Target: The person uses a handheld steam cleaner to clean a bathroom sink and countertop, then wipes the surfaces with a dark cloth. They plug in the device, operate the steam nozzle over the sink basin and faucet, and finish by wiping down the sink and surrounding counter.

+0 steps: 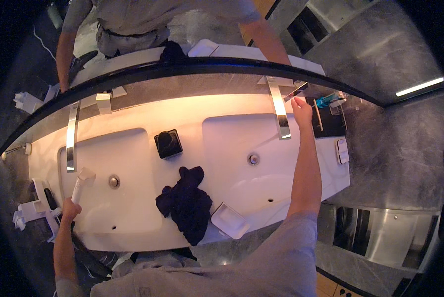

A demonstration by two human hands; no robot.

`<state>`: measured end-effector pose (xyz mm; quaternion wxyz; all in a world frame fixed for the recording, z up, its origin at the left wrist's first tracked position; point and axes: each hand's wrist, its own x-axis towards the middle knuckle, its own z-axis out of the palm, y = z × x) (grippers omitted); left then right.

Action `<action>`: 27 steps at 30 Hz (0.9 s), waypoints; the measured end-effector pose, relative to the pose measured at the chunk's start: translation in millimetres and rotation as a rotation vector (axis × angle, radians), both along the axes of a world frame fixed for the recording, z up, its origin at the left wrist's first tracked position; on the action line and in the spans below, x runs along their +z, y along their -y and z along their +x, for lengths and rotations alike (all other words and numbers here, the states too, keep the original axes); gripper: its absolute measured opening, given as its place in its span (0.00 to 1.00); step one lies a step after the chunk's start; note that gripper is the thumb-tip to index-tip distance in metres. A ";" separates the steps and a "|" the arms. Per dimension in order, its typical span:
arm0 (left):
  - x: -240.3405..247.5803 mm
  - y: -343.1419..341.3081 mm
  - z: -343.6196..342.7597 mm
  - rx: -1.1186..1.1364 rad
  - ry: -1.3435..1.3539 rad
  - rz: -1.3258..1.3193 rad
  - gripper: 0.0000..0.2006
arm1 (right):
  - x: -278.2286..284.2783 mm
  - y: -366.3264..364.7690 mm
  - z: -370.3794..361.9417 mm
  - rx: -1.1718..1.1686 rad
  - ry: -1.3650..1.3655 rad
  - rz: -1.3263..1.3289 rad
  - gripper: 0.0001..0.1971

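Observation:
My left hand (72,210) is closed around the handle of a white brush-like tool (77,190). Its wide, pale head hangs over the left basin (137,198); the exact kind of tool is hard to make out. My right arm stretches across the right basin (222,163) to the back of the counter. There my right hand (302,110) has its fingers closed at a flat metal tap lever (297,91), beside the right faucet (280,111). I see no clear water stream under that spout.
Between the basins stand a black square container (168,144) and a crumpled dark cloth (187,205). A white tray (230,220) lies at the front edge, a soap dish (342,151) at the right end. A blue bottle (327,100) stands behind. The left faucet (72,141) overhangs its basin.

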<state>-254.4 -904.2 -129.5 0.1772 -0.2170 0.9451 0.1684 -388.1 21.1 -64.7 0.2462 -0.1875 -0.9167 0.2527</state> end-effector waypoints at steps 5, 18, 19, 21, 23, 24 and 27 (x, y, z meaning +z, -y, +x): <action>12.3 -25.6 -9.3 -0.033 0.051 -0.114 0.12 | 17.7 13.4 -6.7 -0.117 0.157 0.004 0.14; 16.2 -22.5 -8.6 -0.035 0.077 -0.083 0.13 | 10.6 12.7 -23.6 -0.066 0.110 0.155 0.11; 16.9 -24.4 -10.6 -0.033 0.081 -0.089 0.13 | 4.9 10.3 -28.0 -0.032 0.087 0.171 0.11; 16.7 -21.0 -9.9 -0.050 0.078 -0.099 0.12 | -4.4 7.1 -32.9 0.028 0.125 0.137 0.12; 9.5 0.9 -4.6 -0.088 0.060 -0.112 0.11 | -6.6 5.4 -35.8 0.080 0.244 0.039 0.14; 7.0 -1.1 -6.4 -0.079 0.058 -0.090 0.11 | -8.5 3.8 -32.7 0.095 0.309 -0.002 0.16; 14.6 -16.2 -8.5 -0.048 0.036 -0.039 0.11 | 0.4 13.7 -4.9 0.128 0.288 -0.290 0.17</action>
